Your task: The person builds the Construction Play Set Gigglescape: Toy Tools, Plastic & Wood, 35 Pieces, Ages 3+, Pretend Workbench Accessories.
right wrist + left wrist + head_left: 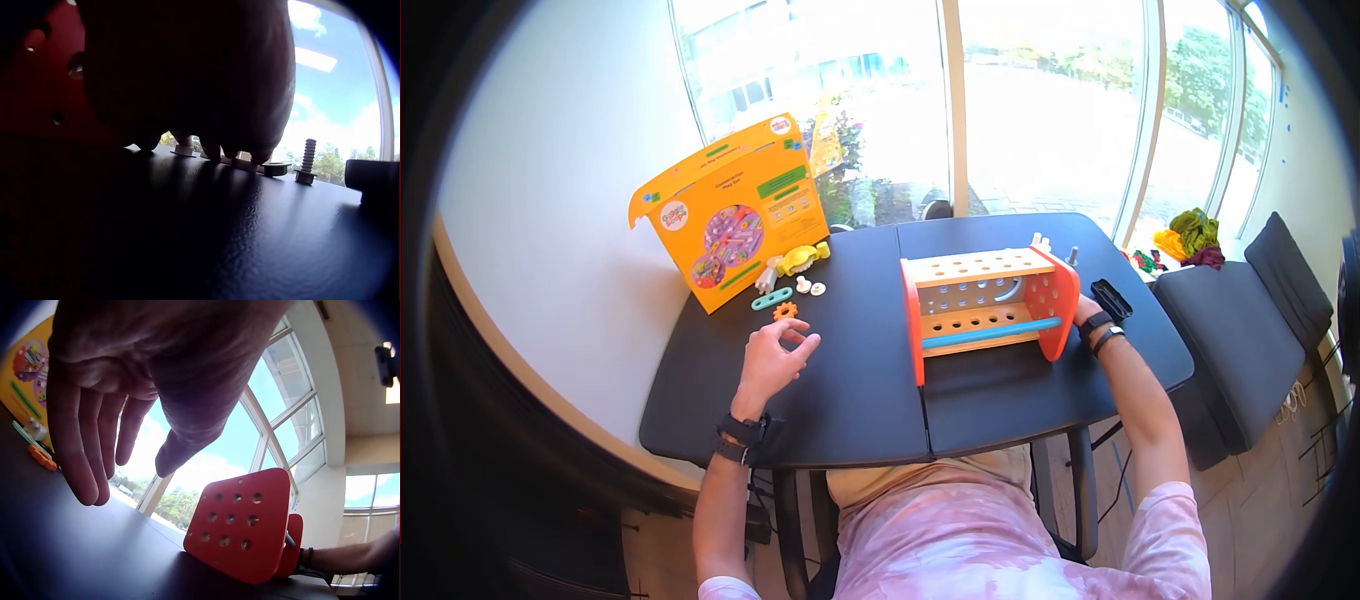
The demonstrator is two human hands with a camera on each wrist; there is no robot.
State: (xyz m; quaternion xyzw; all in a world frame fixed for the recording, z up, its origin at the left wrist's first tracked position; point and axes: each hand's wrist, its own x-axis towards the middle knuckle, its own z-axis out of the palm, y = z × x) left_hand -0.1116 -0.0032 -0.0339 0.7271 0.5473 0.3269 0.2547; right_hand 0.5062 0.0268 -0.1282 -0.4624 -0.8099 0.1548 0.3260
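Observation:
My left hand (772,362) hovers over the table's left side, its fingers loosely bent with nothing between them. Just beyond its fingertips lie an orange toy gear (786,312) and a teal strip with holes (772,299). A toy workbench (988,327) with red side panels, wooden shelves and a blue bar stands right of centre. Against its right panel is my right hand (1087,310), partly hidden by that panel. The right wrist view has its fingers pointing down to the tabletop, among small pieces (183,150), with a bolt (307,159) standing beside them.
Behind the left hand stands a yellow box (800,215), with a yellow toy piece (802,260) and small white pieces (817,289) in front. A black tray (1111,298) lies right of the workbench. Grey chairs (1230,345) flank the table's right edge; windows rise behind.

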